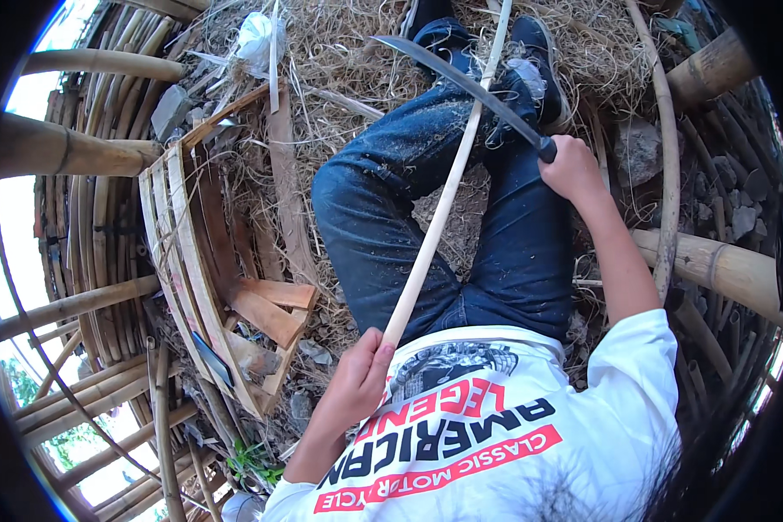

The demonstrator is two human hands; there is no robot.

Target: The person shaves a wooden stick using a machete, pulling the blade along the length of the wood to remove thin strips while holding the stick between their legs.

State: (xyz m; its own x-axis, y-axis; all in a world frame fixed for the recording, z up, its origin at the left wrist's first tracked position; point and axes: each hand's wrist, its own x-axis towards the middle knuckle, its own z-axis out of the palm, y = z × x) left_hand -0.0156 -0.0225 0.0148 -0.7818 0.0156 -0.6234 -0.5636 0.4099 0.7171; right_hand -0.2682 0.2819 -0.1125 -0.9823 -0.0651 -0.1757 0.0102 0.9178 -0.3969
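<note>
My left hand (362,372) is closed round the near end of a long, pale bamboo strip (444,202), close to my waist. The strip slants away between my legs and runs past my shoes at the far edge. My right hand (574,167) grips the dark handle of a machete (487,97) beside my right thigh. Its long curved blade points to the far left and crosses over the strip near my shins. Whether the edge touches the strip, I cannot tell. Pale shavings speckle my jeans (387,161).
Left of my knee stands a broken wooden crate (170,235), with a phone-like dark slab (211,359) on its slats. Bamboo poles (70,148) frame the left side; another pole (718,270) juts in at right. Curly shavings (322,52) cover the ground, with rocks (639,152) at right.
</note>
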